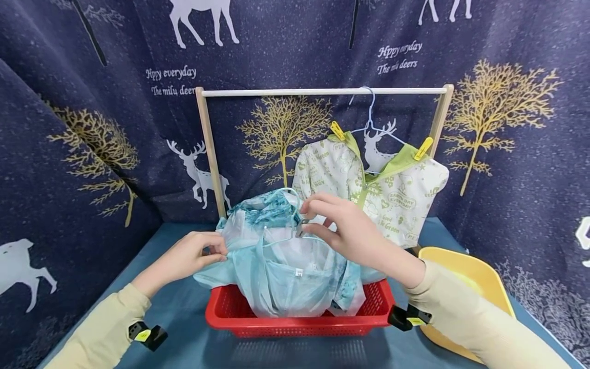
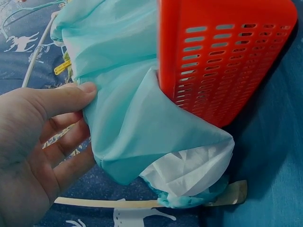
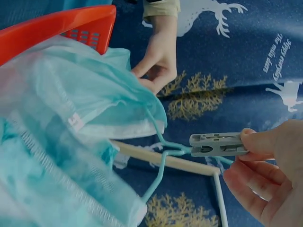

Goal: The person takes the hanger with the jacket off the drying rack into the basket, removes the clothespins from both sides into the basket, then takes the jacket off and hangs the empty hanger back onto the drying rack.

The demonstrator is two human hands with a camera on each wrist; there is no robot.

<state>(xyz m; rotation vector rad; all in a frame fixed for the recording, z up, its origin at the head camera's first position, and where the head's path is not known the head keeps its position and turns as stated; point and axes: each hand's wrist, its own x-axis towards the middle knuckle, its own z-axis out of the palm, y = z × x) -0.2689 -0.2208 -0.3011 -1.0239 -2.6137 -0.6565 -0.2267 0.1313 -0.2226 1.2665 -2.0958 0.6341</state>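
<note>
The sleeves (image 1: 479, 307) are cream (wrist cameras (image 1: 409, 316) black, yellow-marked).

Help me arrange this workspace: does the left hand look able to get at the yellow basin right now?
Probably not: the left hand holds the blue garment, the red basket lies between that hand and the yellow basin, and the right arm crosses in front of the basin.

yellow basin (image 1: 479, 266): partly behind right sleeve (image 1: 498, 325) | neck label (image 1: 298, 272): print too small | 2 deer (image 1: 203, 5): heads cut by head view's top edge
</note>
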